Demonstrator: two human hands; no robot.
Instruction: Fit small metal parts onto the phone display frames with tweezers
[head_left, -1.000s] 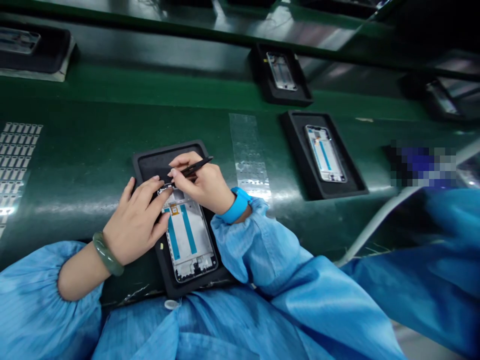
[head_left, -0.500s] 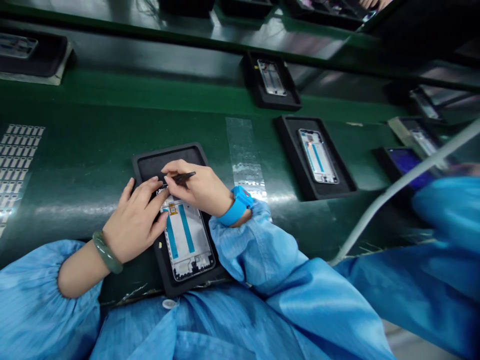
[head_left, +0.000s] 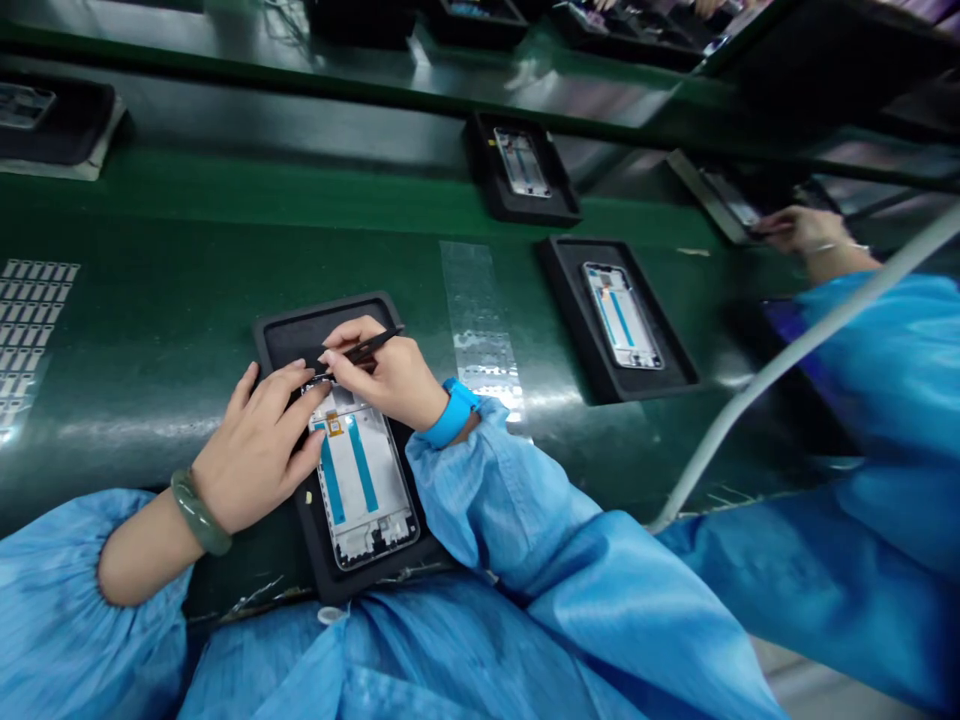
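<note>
The open phone lies in a black tray, between seven and eight o'clock from the middle of the view. At its twelve o'clock end, the right hand pinches a thin black tool between close-set thumb and fingers. The left hand rests parted fingers near its eleven o'clock corner; whether they grip anything I cannot tell. A second phone lies toward two o'clock.

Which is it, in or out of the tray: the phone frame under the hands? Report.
In: the phone frame lies within the black tray, whose border shows left and below.
</note>
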